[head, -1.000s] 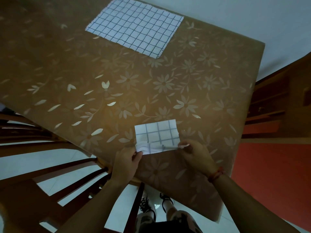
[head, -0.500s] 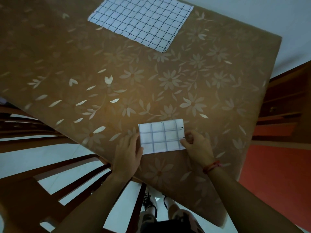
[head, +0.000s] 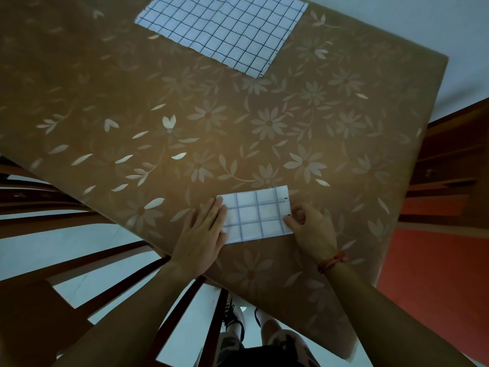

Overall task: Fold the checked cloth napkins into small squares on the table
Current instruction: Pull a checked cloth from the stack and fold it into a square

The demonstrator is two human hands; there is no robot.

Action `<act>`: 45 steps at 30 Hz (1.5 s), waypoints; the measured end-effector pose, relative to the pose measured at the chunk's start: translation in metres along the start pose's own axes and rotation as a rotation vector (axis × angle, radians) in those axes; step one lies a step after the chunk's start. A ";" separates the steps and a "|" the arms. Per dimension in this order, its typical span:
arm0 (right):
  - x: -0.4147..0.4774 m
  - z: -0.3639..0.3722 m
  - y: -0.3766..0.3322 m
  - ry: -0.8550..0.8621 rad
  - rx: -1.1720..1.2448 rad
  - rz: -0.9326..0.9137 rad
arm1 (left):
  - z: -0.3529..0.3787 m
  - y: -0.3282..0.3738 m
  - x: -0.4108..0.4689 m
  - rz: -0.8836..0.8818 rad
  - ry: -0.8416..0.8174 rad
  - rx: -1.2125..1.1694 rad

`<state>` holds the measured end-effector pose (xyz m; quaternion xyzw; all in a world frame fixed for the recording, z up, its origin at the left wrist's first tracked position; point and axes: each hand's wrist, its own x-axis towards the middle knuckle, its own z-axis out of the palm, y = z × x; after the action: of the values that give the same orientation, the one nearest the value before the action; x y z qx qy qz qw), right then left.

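Observation:
A small folded checked napkin (head: 256,214) lies flat near the front edge of the table (head: 238,123), which has a brown floral cover. My left hand (head: 202,237) lies flat with straight fingers pressing the napkin's left edge. My right hand (head: 311,230) has curled fingers and pinches the napkin's right edge near its lower corner. A second checked napkin (head: 225,29), larger and spread out flat, lies at the far side of the table.
A wooden chair (head: 87,274) with curved slats stands at the front left, under the table's edge. Wooden furniture (head: 447,165) and a red floor area (head: 434,282) are on the right. My feet (head: 248,324) show below the table edge.
The loose near flap of the small napkin has been folded down and flattened. My left hand went from pinching the edge to lying flat on it. The view shifted slightly.

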<state>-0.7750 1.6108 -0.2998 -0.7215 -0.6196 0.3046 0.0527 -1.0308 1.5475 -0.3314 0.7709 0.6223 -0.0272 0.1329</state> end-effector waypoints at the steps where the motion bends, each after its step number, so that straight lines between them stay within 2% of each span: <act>1: 0.000 0.001 0.001 0.003 -0.004 -0.002 | -0.001 -0.001 0.002 0.004 -0.005 -0.001; 6: 0.001 0.003 0.004 0.011 -0.030 -0.008 | -0.001 -0.006 0.006 0.037 -0.020 0.009; 9: -0.006 0.003 0.000 0.147 -0.067 -0.093 | 0.000 -0.007 0.006 0.044 -0.027 0.004; 11: -0.014 0.008 -0.007 0.224 -0.119 -0.251 | 0.001 -0.008 0.007 0.049 -0.027 0.010; 13: -0.027 0.021 -0.017 0.211 -0.208 -0.458 | 0.003 -0.008 0.006 0.054 -0.029 0.016; 15: -0.046 0.043 -0.029 0.133 -0.277 -0.644 | 0.006 -0.009 0.006 0.062 -0.035 0.029; 18: -0.071 0.072 -0.041 -0.034 -0.337 -0.769 | 0.006 -0.013 0.006 0.093 -0.047 0.066; 26: -0.072 0.083 -0.023 -0.141 -0.470 -0.749 | 0.005 -0.011 0.007 0.080 -0.070 0.094; 33: -0.062 0.049 0.039 -0.124 -0.565 -0.589 | 0.002 -0.009 0.008 0.055 -0.091 0.087; 37: -0.061 0.041 0.051 -0.088 -0.598 -0.545 | 0.000 -0.008 0.009 0.046 -0.099 0.081; 42: -0.057 0.037 0.045 -0.034 -0.536 -0.552 | -0.004 -0.006 0.010 0.011 -0.079 0.041; 45: -0.037 0.022 0.030 0.053 -0.406 -0.542 | -0.005 -0.005 0.012 0.001 -0.069 0.004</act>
<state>-0.7624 1.5630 -0.3176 -0.5339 -0.8354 0.1307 0.0032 -1.0338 1.5606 -0.3300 0.7700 0.6170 -0.0551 0.1527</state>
